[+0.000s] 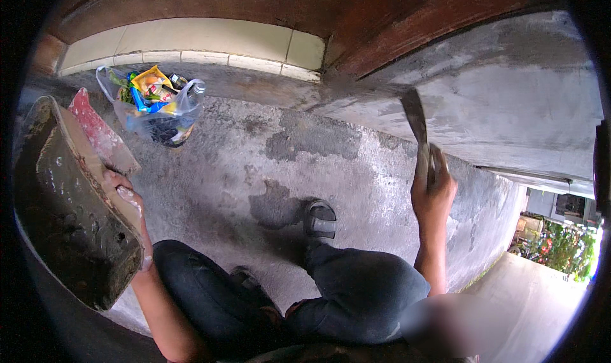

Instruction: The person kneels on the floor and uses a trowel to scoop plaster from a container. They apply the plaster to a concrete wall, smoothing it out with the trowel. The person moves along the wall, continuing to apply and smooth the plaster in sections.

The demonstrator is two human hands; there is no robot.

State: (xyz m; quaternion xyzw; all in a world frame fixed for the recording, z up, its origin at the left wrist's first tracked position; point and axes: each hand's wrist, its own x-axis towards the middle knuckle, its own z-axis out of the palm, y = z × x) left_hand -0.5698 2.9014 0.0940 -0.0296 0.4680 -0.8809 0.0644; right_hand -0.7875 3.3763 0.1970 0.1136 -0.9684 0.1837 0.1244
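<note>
My right hand [435, 183] is closed around the handle of a putty knife [415, 116], a flat metal blade smeared with grey. The blade's tip is at the lower part of the grey wall [509, 102]; whether it touches cannot be made out. At the left, my left hand [126, 194] grips the edge of a broad scoop-like pan [121, 220] with a beige rim and a dark, wet-looking inside. Pale residue sticks to the fingers. A red piece smeared with white [98, 131] juts out beside this hand, joined to or lying against the pan.
A clear plastic bag [168, 118] with colourful wrappers and a bottle stands on the patchy grey floor [216, 159], below a cream tiled step [197, 41]. Brown wood [407, 35] runs above the wall. My sandalled foot [320, 220] is on the floor. Plants [560, 248] show at far right.
</note>
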